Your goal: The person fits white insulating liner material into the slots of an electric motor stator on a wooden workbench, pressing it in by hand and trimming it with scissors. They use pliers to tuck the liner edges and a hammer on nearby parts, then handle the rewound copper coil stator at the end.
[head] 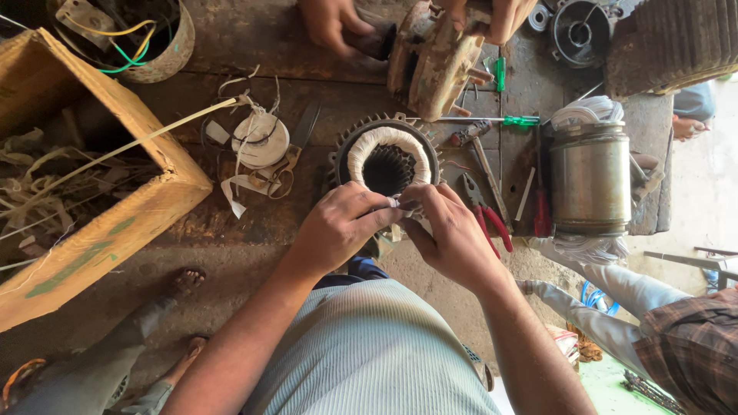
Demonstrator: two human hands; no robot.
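Head view: stator (387,157) with white-taped winding sits mid-bench, toothed rim all round, bore open. Left hand (338,227) and right hand (453,234) meet at its 6 o'clock edge — fingers of both pinched shut on a small white tape end (395,203) at the winding; can't tell what else they hold.

Room: tight. At 9 o'clock one white tape spool (260,140) with loose strips; beyond it one wooden crate (115,223) takes the bench's left side. At 3 o'clock one red-handled pliers (484,211), two green-handled screwdrivers (492,120), then one steel cylinder housing (590,178) near the bench's right edge. At 12 o'clock one rusty end casing (434,65), two hands of another person (330,23) on it. At 10 o'clock, one round can (165,54) with coloured wires. Bare bench only in a strip by the near edge, 7 o'clock.
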